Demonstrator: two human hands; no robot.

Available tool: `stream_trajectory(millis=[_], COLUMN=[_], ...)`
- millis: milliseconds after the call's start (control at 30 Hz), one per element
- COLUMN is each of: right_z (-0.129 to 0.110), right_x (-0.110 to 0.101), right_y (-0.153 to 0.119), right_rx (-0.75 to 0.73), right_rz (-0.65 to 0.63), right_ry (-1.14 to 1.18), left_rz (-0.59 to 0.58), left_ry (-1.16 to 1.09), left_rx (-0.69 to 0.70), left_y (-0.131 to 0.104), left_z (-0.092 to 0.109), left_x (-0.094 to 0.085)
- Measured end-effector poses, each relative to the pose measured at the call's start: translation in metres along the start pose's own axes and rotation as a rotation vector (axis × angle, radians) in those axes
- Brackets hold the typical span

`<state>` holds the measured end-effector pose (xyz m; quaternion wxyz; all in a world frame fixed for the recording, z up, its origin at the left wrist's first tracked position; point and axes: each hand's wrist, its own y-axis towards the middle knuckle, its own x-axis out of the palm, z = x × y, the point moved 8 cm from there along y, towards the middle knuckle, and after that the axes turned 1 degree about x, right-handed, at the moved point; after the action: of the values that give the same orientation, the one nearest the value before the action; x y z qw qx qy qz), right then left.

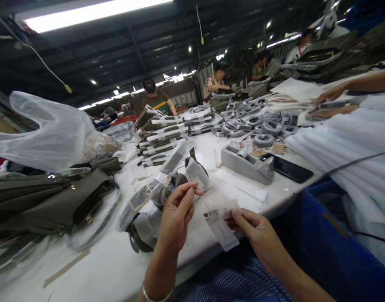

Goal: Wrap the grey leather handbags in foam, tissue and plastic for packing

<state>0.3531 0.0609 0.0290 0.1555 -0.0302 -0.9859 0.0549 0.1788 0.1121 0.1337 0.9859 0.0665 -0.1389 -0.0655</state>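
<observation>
My right hand (249,222) pinches a clear plastic packet with a printed tag (220,228) at the table's front edge. Left of it, my left hand (180,205) is raised with thumb and fingertips pressed together; whatever they may hold is too small to make out. Just behind my left hand lies a rolled dark strap in white wrapping (197,172). A clear-wrapped strap with a buckle (145,197) lies to the left, over more wrapped dark material.
A grey tape dispenser (247,163) and a black phone (290,167) lie behind my right hand. Dark bags (66,201) are at left, wrapped bundles (167,132) and coiled straps behind. A blue bin (340,235) stands right; another person's hands (332,102) work at far right.
</observation>
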Motion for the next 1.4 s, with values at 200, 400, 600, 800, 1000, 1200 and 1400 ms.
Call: stream_trajectory(millis=[200,400,600,800,1000,1200,1400], right_z=[0.005,0.009,0.008,0.009,0.023,-0.002,-0.04], right_x=[-0.001,0.014,0.022,0.034,0.036,0.017,0.043], right_y=[0.002,-0.001,-0.009,-0.008,0.0,-0.009,-0.012], right_rx=[0.066,0.078,0.018,-0.014,-0.042,-0.319,-0.643], right_rz=[0.04,-0.102,-0.233,-0.27,-0.183,0.065,-0.086], right_ry=[0.064,0.119,0.073,0.147,0.052,-0.326,-0.605], left_rz=[-0.002,0.02,0.062,0.042,0.01,0.008,-0.062], left_ry=[-0.026,-0.17,-0.258,-0.258,-0.273,-0.316,-0.369], left_rx=[0.002,0.037,0.032,0.001,-0.023,-0.076,-0.136], left_y=[0.0,0.002,0.002,0.001,-0.001,-0.004,-0.008], left_z=[0.002,0.004,0.003,0.001,0.005,0.006,0.007], left_x=[-0.002,-0.005,-0.003,0.003,0.009,0.012,0.024])
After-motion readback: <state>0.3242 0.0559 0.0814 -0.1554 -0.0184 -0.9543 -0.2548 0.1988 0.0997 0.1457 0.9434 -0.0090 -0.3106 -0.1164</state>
